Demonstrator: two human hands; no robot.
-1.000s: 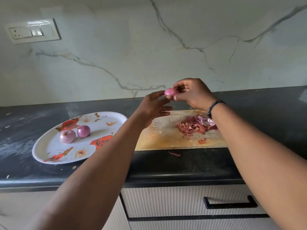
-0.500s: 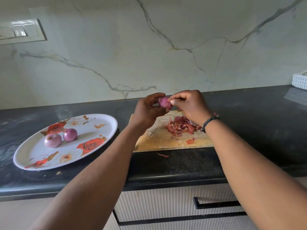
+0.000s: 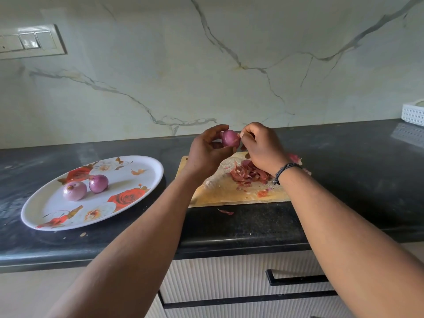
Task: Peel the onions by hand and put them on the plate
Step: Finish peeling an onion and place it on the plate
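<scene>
Left hand [image 3: 207, 150] curled, thumb and fingers wrapped round a small purple onion [image 3: 230, 138], gripping it from the left side and from beneath. Right hand [image 3: 261, 146] curled too, fingertips [image 3: 243, 135] pinching at the right end of that same onion, where a scrap of reddish skin sticks out; whether the scrap is loose from the bulb cannot be told. Dark wristband [image 3: 285, 171] on the right wrist.

Onion held up in the air between both hands, above the far edge of the cutting board [image 3: 224, 191], touching nothing but fingers. Most of its visible surface smooth and shiny.

Relative to the cutting board: heap of reddish onion skins [image 3: 249, 173] lying on its right half, partly hidden under the right wrist; a few more scraps showing past that wrist at the board's right end; one stray piece of skin [image 3: 226, 211] on the bench [image 3: 344, 180] just in front of the board's near edge. White oval plate [image 3: 46, 210] with red rose print just to the left of the board, on the same dark bench. Two peeled onions on the plate, well to the left of the board: a paler one [image 3: 74, 190] nearer, a darker purple one [image 3: 98, 183] just beside it, the two touching or nearly so. White perforated basket [image 3: 413, 113] far to the right of the board, against the marble wall, cut off by the frame edge. Switch panel [image 3: 29, 41] on the wall high above and left of the board. Drawer with a black handle [image 3: 296, 277] below the bench, in front of the board.
</scene>
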